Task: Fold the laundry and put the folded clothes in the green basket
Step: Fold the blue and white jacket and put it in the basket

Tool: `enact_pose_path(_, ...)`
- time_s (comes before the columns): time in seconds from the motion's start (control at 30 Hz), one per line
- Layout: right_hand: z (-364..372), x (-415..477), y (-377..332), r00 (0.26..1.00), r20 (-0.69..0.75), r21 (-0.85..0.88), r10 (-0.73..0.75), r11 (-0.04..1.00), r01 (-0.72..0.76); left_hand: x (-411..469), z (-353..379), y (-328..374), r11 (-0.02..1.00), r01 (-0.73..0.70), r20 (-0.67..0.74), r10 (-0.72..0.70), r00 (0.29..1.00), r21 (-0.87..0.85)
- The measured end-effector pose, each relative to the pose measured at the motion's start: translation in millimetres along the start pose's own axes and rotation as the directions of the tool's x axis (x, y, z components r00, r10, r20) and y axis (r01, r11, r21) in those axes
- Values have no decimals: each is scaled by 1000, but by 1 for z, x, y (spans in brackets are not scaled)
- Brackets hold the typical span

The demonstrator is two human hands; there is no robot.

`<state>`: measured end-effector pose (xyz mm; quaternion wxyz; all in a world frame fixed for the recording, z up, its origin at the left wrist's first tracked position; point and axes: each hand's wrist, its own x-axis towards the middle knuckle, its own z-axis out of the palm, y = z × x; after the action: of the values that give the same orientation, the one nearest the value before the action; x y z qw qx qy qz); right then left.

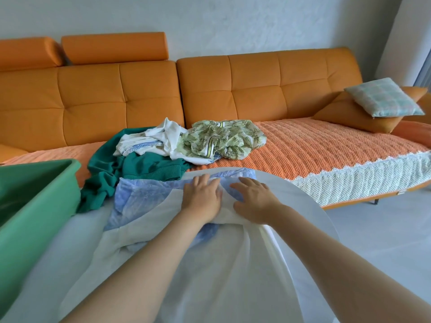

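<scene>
The orange sofa (256,85) ran across the full width beyond both hands, its seat covered by a textured orange throw (314,145). The white round table (310,206) lay directly beneath the hands and forearms, with its curved rim passing just right of the right hand. The green basket (39,206) stood well to the left of the left hand, at the left edge of the table. The blue and white garment (140,197) was spread on the table under both hands, its blue portion extending left of the left hand and its white portion trailing back along the forearms. The unfolded laundry sat on the sofa seat beyond the fingertips: a dark green garment (144,166) nearest the left hand, a white garment (168,134) behind it, and a leaf-print garment (224,138) beyond the gap between the hands. An orange cushion (349,115) and a checked pillow (382,96) resting on it lay far beyond and right of the right hand. The left hand (201,199) was released, fingers straight, pressing flat on the garment. The right hand (254,201), just beside it, was likewise released, fingers extended and resting flat on the same garment.
</scene>
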<state>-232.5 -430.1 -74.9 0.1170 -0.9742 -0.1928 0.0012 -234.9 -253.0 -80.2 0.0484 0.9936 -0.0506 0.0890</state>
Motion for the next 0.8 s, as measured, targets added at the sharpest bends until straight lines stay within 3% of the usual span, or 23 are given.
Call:
enact_pose_path(0.07, 4, 2, -1, 995, 100, -54, 11, 999, -5, 0, 10, -9, 996, 89, 228, -88, 970, 7)
enact_pose_path(0.13, 11, 2, 0, 982, 187, -93, 20, 996, -3, -2, 15, -18, 996, 86, 323, -85, 943, 11)
enact_pose_path(0.27, 16, 7, -1, 976, 216, -115, 36, 993, -11, 2, 7, -30, 989, 105, 66, -99, 993, -107)
enact_pose_path(0.37, 15, 10, -4, 984, 174, -140, 28, 990, -3, 6, -1, -35, 995, 78, -36, -81, 996, -59)
enact_pose_path(0.47, 13, 14, -12, 993, 116, -139, -11, 990, 28, 8, -9, -38, 984, 37, -163, -66, 985, -174)
enact_pose_path(0.53, 12, 18, -19, 993, 112, -133, -48, 989, 62, 9, -14, -46, 972, 77, -96, -100, 990, -222)
enact_pose_path(0.6, 14, 21, -25, 979, 199, -140, -51, 987, 80, 5, -13, -56, 989, 126, 1, -126, 992, -75)
enact_pose_path(0.67, 18, 23, -30, 961, 277, -165, -21, 984, 69, 2, -9, -59, 993, 88, -50, -84, 995, 76)
enact_pose_path(0.73, 18, 27, -34, 970, 245, -174, -2, 984, 46, 0, -7, -49, 998, 13, -115, -6, 993, 56)
enact_pose_path(0.8, 17, 32, -38, 991, 130, -143, 10, 990, 9, -1, -5, -37, 1000, -18, -60, 20, 998, 22)
